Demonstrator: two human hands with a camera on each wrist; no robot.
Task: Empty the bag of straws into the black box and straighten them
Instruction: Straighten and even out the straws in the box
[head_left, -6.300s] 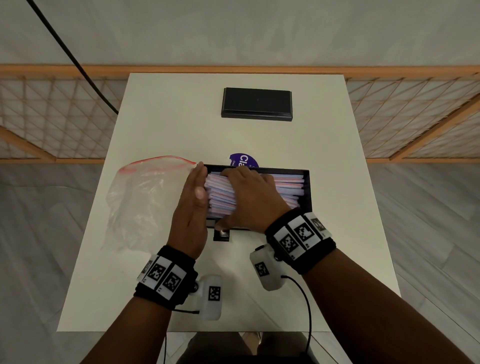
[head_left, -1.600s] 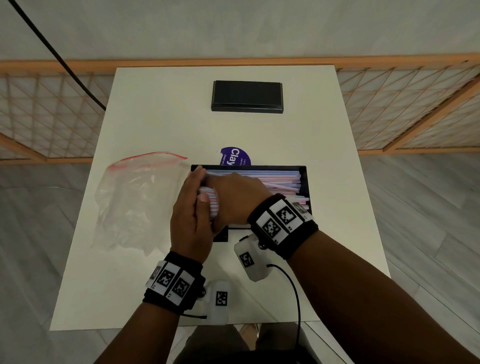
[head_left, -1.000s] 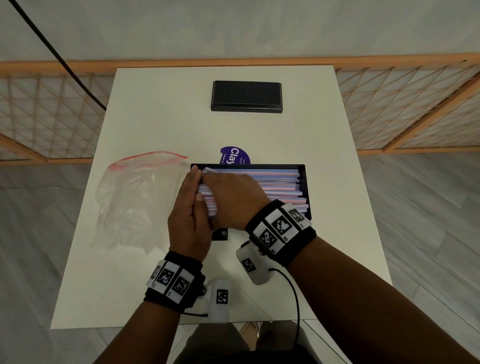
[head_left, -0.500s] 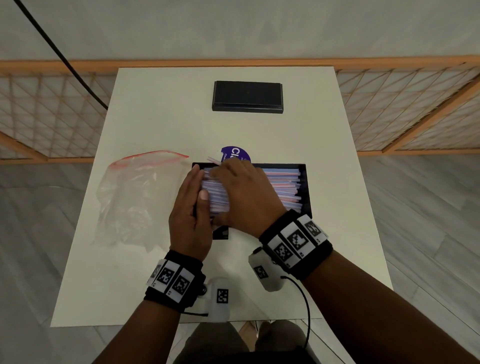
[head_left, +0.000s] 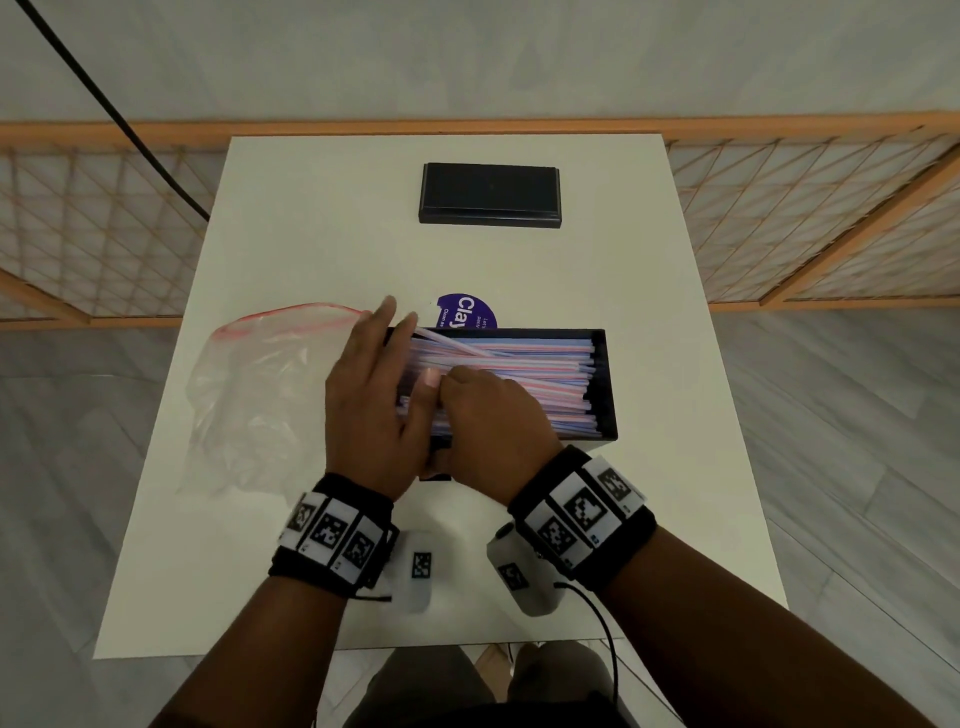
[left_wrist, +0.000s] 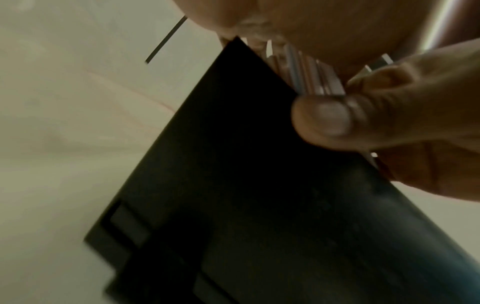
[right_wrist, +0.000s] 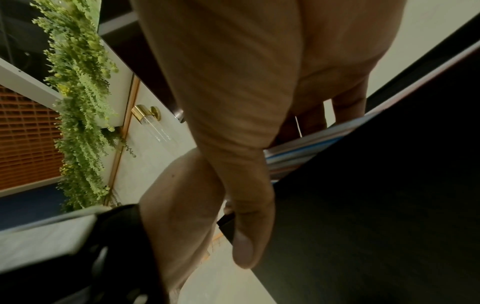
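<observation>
The black box (head_left: 605, 395) sits mid-table, filled with pink, blue and white straws (head_left: 535, 374) lying lengthwise. One straw lies askew across the far left corner. My left hand (head_left: 374, 395) stands with straight fingers against the straws' left ends. My right hand (head_left: 488, 415) lies on the near left part of the pile, fingers curled over the straws. Its thumb (right_wrist: 244, 246) presses the box's near wall (right_wrist: 376, 205) from outside, as the left wrist view also shows on the thumb (left_wrist: 322, 119). The empty clear bag (head_left: 260, 395) with a red zip lies left of the box.
A black lid (head_left: 491, 195) lies at the back of the white table (head_left: 649, 519). A purple round sticker (head_left: 465, 314) shows just behind the box. Wooden lattice railings run behind and beside the table. A black cable hangs at the upper left.
My right hand has slid from the far left of the pile to its near left and curled its fingers. My left hand's fingers now reach past the far rim. One straw has come askew.
</observation>
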